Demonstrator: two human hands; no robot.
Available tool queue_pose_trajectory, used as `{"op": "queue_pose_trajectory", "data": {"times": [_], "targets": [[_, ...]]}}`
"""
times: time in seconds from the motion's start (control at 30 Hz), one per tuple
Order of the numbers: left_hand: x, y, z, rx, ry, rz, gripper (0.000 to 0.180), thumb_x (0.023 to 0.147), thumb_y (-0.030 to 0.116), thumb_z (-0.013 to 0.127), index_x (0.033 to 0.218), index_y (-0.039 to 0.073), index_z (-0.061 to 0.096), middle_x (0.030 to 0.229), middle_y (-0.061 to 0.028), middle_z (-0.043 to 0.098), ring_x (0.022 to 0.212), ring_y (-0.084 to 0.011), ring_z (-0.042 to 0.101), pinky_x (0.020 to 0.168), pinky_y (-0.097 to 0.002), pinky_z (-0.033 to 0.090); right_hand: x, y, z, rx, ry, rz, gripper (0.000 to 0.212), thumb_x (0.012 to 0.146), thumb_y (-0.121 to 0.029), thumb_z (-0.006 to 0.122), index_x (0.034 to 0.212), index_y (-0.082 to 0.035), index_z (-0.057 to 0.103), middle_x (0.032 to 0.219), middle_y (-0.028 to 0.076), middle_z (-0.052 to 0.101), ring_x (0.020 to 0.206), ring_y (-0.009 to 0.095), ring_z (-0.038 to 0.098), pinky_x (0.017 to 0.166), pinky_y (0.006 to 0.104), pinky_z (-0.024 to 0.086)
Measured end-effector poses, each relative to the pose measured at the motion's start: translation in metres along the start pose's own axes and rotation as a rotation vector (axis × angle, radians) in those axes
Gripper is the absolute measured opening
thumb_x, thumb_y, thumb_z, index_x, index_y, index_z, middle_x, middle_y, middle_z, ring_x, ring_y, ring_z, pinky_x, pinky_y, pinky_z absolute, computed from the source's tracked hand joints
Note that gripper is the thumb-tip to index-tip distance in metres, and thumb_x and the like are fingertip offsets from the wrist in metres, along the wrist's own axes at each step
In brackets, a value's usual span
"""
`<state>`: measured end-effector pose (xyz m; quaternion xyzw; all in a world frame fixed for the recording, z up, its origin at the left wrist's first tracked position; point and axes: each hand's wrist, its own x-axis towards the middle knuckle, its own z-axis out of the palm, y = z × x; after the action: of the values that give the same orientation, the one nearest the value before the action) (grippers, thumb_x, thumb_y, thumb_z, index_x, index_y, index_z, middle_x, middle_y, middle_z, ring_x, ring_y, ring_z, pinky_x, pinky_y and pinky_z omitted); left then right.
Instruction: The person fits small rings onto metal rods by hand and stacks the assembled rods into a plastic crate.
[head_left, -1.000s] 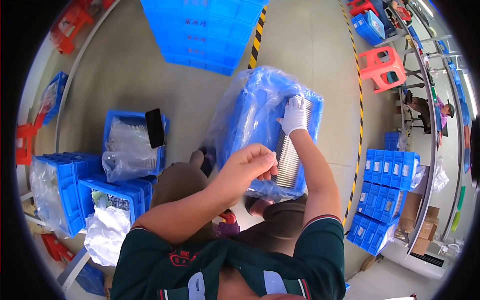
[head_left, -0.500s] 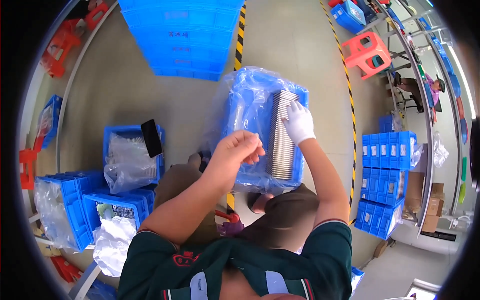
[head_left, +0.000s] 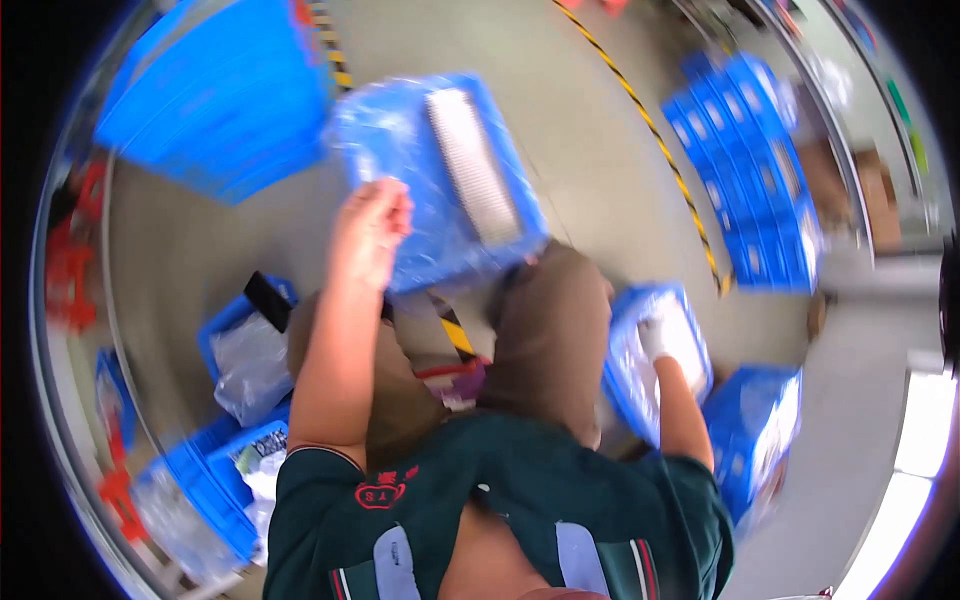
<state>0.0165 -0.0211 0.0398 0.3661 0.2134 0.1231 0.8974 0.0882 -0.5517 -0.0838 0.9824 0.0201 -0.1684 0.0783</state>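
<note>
A blue crate (head_left: 528,205) lined with a clear plastic bag (head_left: 385,130) stands before my knees. Along its right side runs a row of thin silvery pieces (head_left: 470,165), packed close together. My bare left hand (head_left: 378,225) is over the crate's left part, thumb and fingers curled together; what they hold, if anything, is hidden. My right hand (head_left: 655,340), in a white glove, reaches into a second blue crate (head_left: 630,395) beside my right thigh. Pale contents and clear plastic (head_left: 675,325) lie around it. Its fingers are smeared by motion.
Tall blue crates (head_left: 230,100) stand at the far left, more stacked crates (head_left: 745,170) at the right. A black phone-like slab (head_left: 268,300) rests on a bagged crate (head_left: 225,330) at my left. Another blue crate (head_left: 740,440) stands near my right elbow. Striped tape (head_left: 650,120) crosses the floor.
My right hand has left the row of silvery pieces and moved right, down into the second crate. My left hand stays curled over the first crate. The view has turned to the right.
</note>
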Motion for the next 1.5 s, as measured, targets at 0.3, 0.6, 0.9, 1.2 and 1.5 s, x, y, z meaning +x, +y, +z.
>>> {"op": "queue_pose_trajectory", "data": {"times": [0.3,0.6,0.9,1.2,1.5], "targets": [[0.013,-0.014,-0.001,0.174,0.001,-0.135,0.018,0.084,0.023,0.058,0.088,0.005,0.056,0.075,-0.0025,0.053,0.067,-0.0118,0.047,0.06,-0.0256,0.04,-0.102,0.07,0.026,0.285,-0.05,0.278,0.04,0.078,-0.033,0.046,0.112,-0.013,0.056,0.117,0.013,0.052,0.107,0.029,0.049,0.091,0.0362,0.037],[0.02,-0.023,-0.016,0.314,0.104,-0.182,0.02,0.084,0.026,0.058,0.087,0.006,0.055,0.075,-0.0014,0.053,0.067,-0.0114,0.046,0.06,-0.025,0.038,-0.074,0.068,0.067,0.086,-0.149,0.141,0.043,0.075,-0.029,0.055,0.116,-0.013,0.053,0.114,0.016,0.053,0.105,0.03,0.05,0.092,0.0357,0.037],[0.035,-0.022,-0.03,0.351,0.118,-0.207,0.021,0.084,0.027,0.058,0.09,0.007,0.056,0.078,-0.0003,0.054,0.069,-0.0112,0.046,0.062,-0.0252,0.038,-0.014,0.108,0.014,0.307,-0.118,0.23,0.044,0.077,-0.035,0.052,0.112,-0.009,0.053,0.107,0.018,0.057,0.101,0.034,0.052,0.087,0.0374,0.041],[0.031,-0.033,-0.024,0.391,0.129,-0.215,0.02,0.084,0.029,0.057,0.088,0.009,0.054,0.075,0.0011,0.052,0.066,-0.0105,0.044,0.059,-0.0246,0.037,0.039,0.011,0.046,-0.053,-0.104,-0.072,0.041,0.077,-0.032,0.048,0.109,-0.007,0.054,0.105,0.021,0.055,0.094,0.037,0.053,0.085,0.0403,0.041],[0.021,-0.041,-0.008,0.372,0.142,-0.152,0.016,0.083,0.023,0.058,0.087,0.007,0.057,0.072,-0.0025,0.057,0.061,-0.0108,0.051,0.055,-0.024,0.042,0.023,0.095,0.154,-0.011,0.246,0.164,0.03,0.075,-0.028,0.05,0.096,-0.009,0.06,0.094,0.015,0.061,0.088,0.031,0.058,0.077,0.0371,0.045]]}}
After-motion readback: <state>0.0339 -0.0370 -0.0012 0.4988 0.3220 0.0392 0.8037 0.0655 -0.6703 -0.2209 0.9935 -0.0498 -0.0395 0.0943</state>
